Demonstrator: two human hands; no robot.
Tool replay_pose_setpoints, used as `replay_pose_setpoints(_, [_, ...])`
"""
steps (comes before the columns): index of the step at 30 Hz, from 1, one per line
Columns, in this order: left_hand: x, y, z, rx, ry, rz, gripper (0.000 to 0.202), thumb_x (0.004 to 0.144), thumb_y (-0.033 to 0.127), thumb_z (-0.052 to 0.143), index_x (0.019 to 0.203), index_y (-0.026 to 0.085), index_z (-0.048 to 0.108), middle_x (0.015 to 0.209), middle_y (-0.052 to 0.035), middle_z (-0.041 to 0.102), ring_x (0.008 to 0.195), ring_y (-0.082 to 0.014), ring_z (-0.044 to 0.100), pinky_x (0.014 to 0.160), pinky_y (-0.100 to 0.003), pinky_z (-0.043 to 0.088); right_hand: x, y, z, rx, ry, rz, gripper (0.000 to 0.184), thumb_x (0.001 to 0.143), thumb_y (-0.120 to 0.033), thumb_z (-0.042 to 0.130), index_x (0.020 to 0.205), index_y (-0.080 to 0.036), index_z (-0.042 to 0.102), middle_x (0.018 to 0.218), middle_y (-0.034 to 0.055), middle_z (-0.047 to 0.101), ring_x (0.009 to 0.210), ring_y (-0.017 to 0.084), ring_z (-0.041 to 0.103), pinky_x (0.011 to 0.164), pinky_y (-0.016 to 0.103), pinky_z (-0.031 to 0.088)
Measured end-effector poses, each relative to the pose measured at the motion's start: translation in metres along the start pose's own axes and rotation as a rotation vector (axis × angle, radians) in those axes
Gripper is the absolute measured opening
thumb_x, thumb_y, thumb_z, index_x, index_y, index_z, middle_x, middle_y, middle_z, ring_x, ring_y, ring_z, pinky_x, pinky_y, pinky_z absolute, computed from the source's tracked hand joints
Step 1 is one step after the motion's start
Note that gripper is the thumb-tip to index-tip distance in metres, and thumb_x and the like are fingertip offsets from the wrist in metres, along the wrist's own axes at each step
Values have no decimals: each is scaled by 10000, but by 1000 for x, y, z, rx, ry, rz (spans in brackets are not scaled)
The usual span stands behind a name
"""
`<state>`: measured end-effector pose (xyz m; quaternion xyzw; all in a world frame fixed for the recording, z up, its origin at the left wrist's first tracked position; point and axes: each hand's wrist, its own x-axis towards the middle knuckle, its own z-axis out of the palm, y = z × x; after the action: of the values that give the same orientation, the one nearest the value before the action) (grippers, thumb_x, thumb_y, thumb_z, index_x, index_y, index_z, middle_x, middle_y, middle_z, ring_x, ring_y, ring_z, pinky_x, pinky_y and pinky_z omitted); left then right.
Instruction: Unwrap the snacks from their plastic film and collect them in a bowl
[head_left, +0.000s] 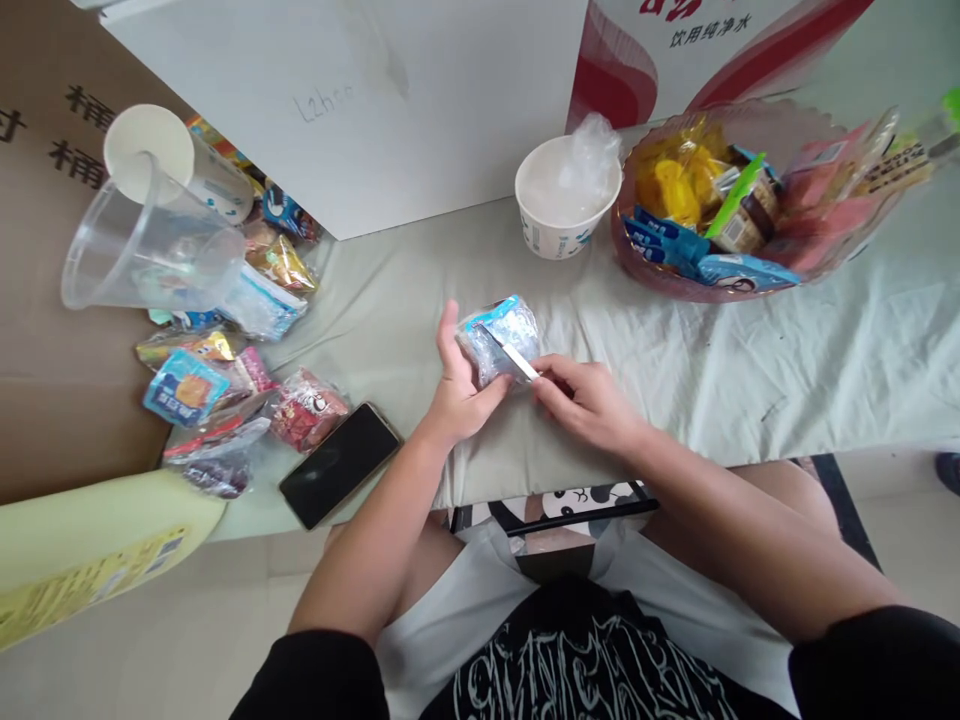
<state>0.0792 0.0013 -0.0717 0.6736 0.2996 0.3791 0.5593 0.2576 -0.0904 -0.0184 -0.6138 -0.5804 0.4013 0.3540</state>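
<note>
My left hand grips a crinkled clear plastic packet with a blue strip along its top. The fingers stand up on its left side and the thumb lies across its lower edge. In my right hand is a slim, light-coloured tool that looks like a small knife, pinched between thumb and fingers. Its thin darker tip points up and left across the front of the packet. Whether the tip has pierced the plastic, I cannot tell.
Beyond my hands stands a paper bowl with crumpled clear plastic in it. A pink-rimmed basket of wrapped snacks is to its right. At left are a phone, several snack packets, a clear plastic cup and paper cups. A white box stands behind.
</note>
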Motion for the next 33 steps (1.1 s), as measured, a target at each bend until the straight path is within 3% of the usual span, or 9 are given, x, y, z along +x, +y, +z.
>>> replay_pose_setpoints(5, [11,14,-29,-98,291,-73,910,822,470,781,1485,604,172,1510,-23,489,1185,-238,657,853,-404,633,0,0,-8,-159,-109,62,293,948,-395,502,952,-190,711,614,-15,615,529,126,518,559,264,364])
replay_pose_setpoints(8, [14,18,-39,-148,416,-85,777,800,432,806,1381,566,307,1457,-1,522,1151,-214,653,834,-372,625,2,10,-21,-374,69,171,293,919,-422,541,966,-201,728,654,17,655,556,163,545,558,288,346])
replay_pose_setpoints(11, [10,19,-28,-125,364,-92,611,775,478,831,1220,384,424,1190,-17,627,963,-168,681,799,-319,592,5,23,-31,-603,326,198,274,905,-390,562,1008,-207,738,805,74,723,660,224,608,585,323,367])
replay_pose_setpoints(15, [-1,28,-5,-76,215,-73,447,826,530,772,982,277,438,1022,-25,656,945,-164,676,798,-293,539,6,29,-30,-699,464,-117,267,911,-299,564,1105,-195,714,1036,131,735,912,300,658,768,420,487])
replay_pose_setpoints(17, [-5,34,-3,-42,222,-66,427,843,548,745,905,258,439,991,-34,665,988,-185,662,820,-308,520,4,27,-22,-638,413,-282,250,923,-278,562,1122,-199,692,1060,129,726,953,295,661,837,445,514])
replay_pose_setpoints(22, [-6,40,-11,-56,394,-200,384,851,533,704,789,212,502,723,23,525,643,-114,501,600,-242,425,-2,22,5,-410,125,-428,368,930,-266,581,1293,-206,588,1218,139,674,1088,297,654,902,469,557])
replay_pose_setpoints(28, [0,41,-19,-306,237,-537,213,755,327,633,929,233,553,723,21,552,572,-132,523,496,-246,441,-1,23,9,-269,150,-422,593,881,-202,602,1454,-218,452,1326,166,578,1210,312,582,996,492,517])
replay_pose_setpoints(31, [-2,35,-25,-140,207,-439,318,797,373,638,1086,264,561,862,-15,638,661,-159,605,541,-274,494,0,23,4,-304,98,-379,517,858,-199,593,1373,-219,556,1108,114,628,986,271,599,881,455,515])
replay_pose_setpoints(33, [-5,31,-29,13,226,-245,394,846,497,636,1160,274,555,1119,-72,665,939,-211,675,737,-336,570,0,22,1,-325,49,-376,365,861,-239,608,1222,-219,651,994,86,624,895,250,575,833,438,492])
